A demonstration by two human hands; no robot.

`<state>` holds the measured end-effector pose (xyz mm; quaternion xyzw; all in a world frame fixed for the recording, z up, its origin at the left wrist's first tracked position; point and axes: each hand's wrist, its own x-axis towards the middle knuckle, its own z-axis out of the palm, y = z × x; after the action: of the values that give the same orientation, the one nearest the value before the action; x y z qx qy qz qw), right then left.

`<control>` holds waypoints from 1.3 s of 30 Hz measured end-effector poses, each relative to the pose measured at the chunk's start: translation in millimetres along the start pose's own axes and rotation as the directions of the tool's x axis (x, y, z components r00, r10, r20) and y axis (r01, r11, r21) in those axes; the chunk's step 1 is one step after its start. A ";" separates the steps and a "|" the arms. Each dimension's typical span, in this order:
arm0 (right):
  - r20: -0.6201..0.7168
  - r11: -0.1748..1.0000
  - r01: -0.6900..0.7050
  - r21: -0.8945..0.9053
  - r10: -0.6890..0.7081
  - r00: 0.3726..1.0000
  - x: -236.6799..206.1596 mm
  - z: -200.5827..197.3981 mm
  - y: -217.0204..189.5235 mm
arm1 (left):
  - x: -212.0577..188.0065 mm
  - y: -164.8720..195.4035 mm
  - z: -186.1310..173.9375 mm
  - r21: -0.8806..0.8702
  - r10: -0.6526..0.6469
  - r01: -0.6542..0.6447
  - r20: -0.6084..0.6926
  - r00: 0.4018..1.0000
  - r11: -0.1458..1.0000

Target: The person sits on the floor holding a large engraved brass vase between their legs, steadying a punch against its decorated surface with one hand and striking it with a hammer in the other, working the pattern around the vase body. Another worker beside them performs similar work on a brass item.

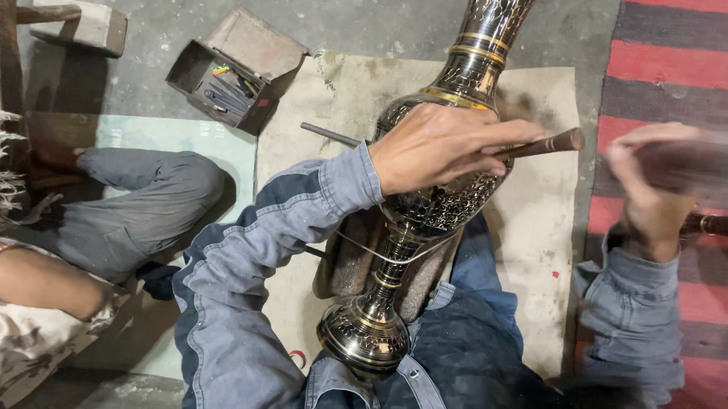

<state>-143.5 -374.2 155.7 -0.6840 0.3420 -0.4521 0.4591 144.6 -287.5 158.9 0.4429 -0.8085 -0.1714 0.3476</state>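
**Engraved brass vase held across a lap on the workshop floor**

A tall engraved brass vase [434, 193], dark with gold bands, lies tilted through the centre of the frame, its round foot at the lower middle against the person's dark shirt and its slim neck running out of the top edge. Its belly rests on a worn padded block [351, 264], with a thin cord looped around the stem. The left hand [438, 145] lies over the vase's shoulder, fingers closed around a slim wooden-handled tool [550, 144] that points to the right. The right hand [650, 197], at centre right, is blurred by motion; it seems closed around a dark object, though the blur hides what it is. A metal rod [328, 133] lies on the beige mat [535, 235] under the vase. At the upper left an open box of small tools [227, 77] sits on the concrete floor [311, 1], beside a wooden block [84, 25]. A red and grey striped rug [696, 57] fills the right side. Another person's grey-trousered knee [156, 205] and bare forearm with a bracelet [21, 277] occupy the left side.
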 end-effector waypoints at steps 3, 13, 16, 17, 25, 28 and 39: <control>-0.009 0.984 0.032 0.173 -0.031 0.999 -0.6 -2.5 -12.0 | 0.7 2.1 1.3 0.025 0.003 -0.004 0.030 1.000 1.000; 0.206 0.723 0.362 -0.589 -0.298 0.932 -7.9 -32.8 -21.2 | 2.6 -1.6 -1.4 0.056 0.067 -0.069 0.042 0.997 0.996; 0.131 0.900 0.220 -0.377 -0.183 0.974 -13.8 -38.6 -9.4 | 3.1 -4.1 -2.2 0.050 0.082 -0.084 0.045 0.996 0.995; 0.159 0.867 0.235 -0.438 -0.183 0.970 -11.9 -43.8 -7.8 | 2.9 -4.3 -2.3 0.050 0.088 -0.091 0.049 0.995 0.995; 0.218 0.725 0.311 -0.615 -0.222 0.950 -4.3 -53.8 -11.0 | 2.0 -7.6 -3.9 -0.021 0.126 -0.125 0.044 0.991 0.992; 0.270 0.569 0.378 -0.730 -0.269 0.925 -9.2 -58.1 -13.1 | 2.7 -8.7 -5.2 -0.041 0.123 -0.121 0.048 0.991 0.992; 0.232 0.650 0.313 -0.692 -0.210 0.950 -8.9 -54.7 -35.0 | 2.2 -8.6 -9.0 -0.054 0.123 -0.120 0.059 0.991 0.991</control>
<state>-195.8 -371.7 195.0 -0.8790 0.3585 -0.2966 0.1045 155.4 -293.7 161.1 0.3785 -0.8397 -0.1839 0.3433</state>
